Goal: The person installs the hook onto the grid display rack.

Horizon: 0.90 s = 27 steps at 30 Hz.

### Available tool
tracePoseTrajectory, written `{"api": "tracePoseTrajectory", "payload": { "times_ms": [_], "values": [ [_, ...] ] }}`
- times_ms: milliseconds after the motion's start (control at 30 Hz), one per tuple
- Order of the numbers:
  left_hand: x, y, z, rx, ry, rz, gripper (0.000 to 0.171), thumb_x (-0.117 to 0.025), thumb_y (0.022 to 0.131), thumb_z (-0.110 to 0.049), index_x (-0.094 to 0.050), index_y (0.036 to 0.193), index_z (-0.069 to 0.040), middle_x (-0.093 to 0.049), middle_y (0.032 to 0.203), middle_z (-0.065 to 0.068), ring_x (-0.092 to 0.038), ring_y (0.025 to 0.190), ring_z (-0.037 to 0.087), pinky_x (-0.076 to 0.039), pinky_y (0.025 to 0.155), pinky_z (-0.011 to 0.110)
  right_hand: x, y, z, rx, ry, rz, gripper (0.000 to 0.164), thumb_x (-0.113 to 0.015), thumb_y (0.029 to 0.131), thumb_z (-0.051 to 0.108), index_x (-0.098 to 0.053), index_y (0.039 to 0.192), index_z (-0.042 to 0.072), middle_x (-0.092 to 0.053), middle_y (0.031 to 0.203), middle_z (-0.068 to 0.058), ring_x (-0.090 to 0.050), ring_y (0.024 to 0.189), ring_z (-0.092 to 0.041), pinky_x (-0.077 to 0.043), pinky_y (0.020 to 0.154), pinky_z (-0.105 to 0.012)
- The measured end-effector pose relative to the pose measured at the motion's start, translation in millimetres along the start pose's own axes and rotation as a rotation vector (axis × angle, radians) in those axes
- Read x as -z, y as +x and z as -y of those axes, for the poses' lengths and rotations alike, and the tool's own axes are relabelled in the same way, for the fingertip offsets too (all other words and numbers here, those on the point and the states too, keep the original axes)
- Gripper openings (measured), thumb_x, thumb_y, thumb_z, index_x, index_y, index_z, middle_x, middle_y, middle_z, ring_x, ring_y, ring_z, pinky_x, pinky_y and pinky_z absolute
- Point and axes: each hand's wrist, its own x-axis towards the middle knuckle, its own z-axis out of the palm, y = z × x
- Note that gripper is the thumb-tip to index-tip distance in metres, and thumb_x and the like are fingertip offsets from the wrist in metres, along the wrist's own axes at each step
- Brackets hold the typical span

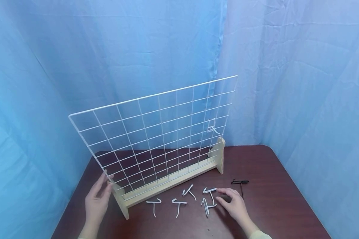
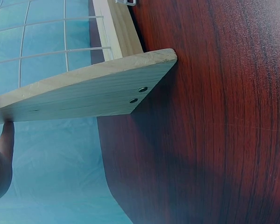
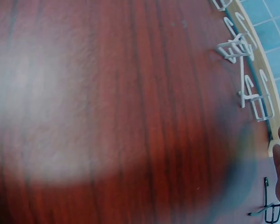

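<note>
A white wire grid panel (image 1: 158, 132) stands in a pale wooden base (image 1: 173, 181) on the table. My left hand (image 1: 97, 199) holds the base's left end piece (image 2: 98, 84) near its top, by the grid's lower left edge. In the left wrist view only part of that hand (image 2: 2, 161) shows, against the wood. My right hand (image 1: 233, 204) hovers over the table with thumb and fingers apart. Its fingertips come right up to a white wire hook (image 1: 210, 191) in the head view. Another white hook (image 1: 207, 207) lies just in front of that one.
More white hooks (image 1: 179, 203) lie in front of the base. One white hook (image 1: 212, 127) hangs on the grid's right side. A black hook (image 1: 240, 182) lies beyond the right hand. Blue curtains (image 1: 137, 49) surround the dark red wooden table (image 1: 257, 166).
</note>
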Motion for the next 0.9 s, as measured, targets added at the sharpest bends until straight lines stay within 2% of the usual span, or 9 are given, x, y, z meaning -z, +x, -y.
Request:
{"api": "tracePoseTrajectory", "payload": {
  "times_ms": [133, 300, 533, 700, 900],
  "values": [
    [-0.1, 0.0, 1.4, 0.008, 0.006, 0.003, 0.051, -0.064, 0.088, 0.015, -0.056, 0.136, 0.001, -0.066, 0.120, -0.014, -0.057, 0.116, -0.001, -0.051, 0.093, 0.016, -1.1, -5.1, -3.1, 0.006, -0.001, 0.041, 0.035, -0.090, 0.070, 0.011, -0.077, 0.101, 0.019, -0.071, 0.100, 0.011, -0.061, 0.098, -0.017, -0.048, 0.087, -0.025],
    [-0.1, -0.1, 2.2, 0.006, -0.001, 0.001, 0.049, -0.064, 0.088, 0.016, -0.056, 0.135, 0.004, -0.066, 0.120, -0.013, -0.057, 0.116, -0.002, -0.051, 0.093, 0.016, -3.3, -9.1, -6.2, 0.058, 0.030, 0.068, 0.036, -0.090, 0.068, 0.009, -0.078, 0.101, 0.017, -0.070, 0.100, 0.012, -0.060, 0.097, -0.015, -0.044, 0.087, -0.018],
    [-0.3, -0.4, 0.8, 0.031, 0.001, -0.006, 0.050, -0.064, 0.089, 0.013, -0.057, 0.136, -0.001, -0.066, 0.118, -0.017, -0.056, 0.115, -0.002, -0.051, 0.092, 0.015, -6.4, -15.3, -11.4, 0.095, 0.064, 0.084, 0.038, -0.090, 0.067, 0.008, -0.078, 0.102, 0.017, -0.069, 0.099, 0.013, -0.059, 0.096, -0.013, -0.041, 0.086, -0.014],
    [-0.7, -0.5, -0.9, 0.039, -0.002, -0.004, 0.051, -0.065, 0.089, 0.013, -0.056, 0.137, -0.001, -0.067, 0.118, -0.013, -0.056, 0.116, -0.003, -0.051, 0.092, 0.015, -8.9, -19.3, -16.1, 0.118, 0.077, 0.107, 0.037, -0.091, 0.067, 0.011, -0.078, 0.100, 0.019, -0.068, 0.099, 0.016, -0.058, 0.096, -0.011, -0.041, 0.086, -0.013],
    [-0.9, -0.5, -0.7, 0.042, 0.013, -0.008, 0.051, -0.065, 0.089, 0.012, -0.056, 0.137, -0.002, -0.068, 0.118, -0.011, -0.055, 0.116, -0.003, -0.050, 0.092, 0.014, -11.2, -21.8, -20.6, 0.192, 0.098, 0.115, 0.036, -0.092, 0.066, 0.014, -0.079, 0.099, 0.018, -0.069, 0.099, 0.013, -0.059, 0.096, -0.012, -0.042, 0.086, -0.013]
  ]
}}
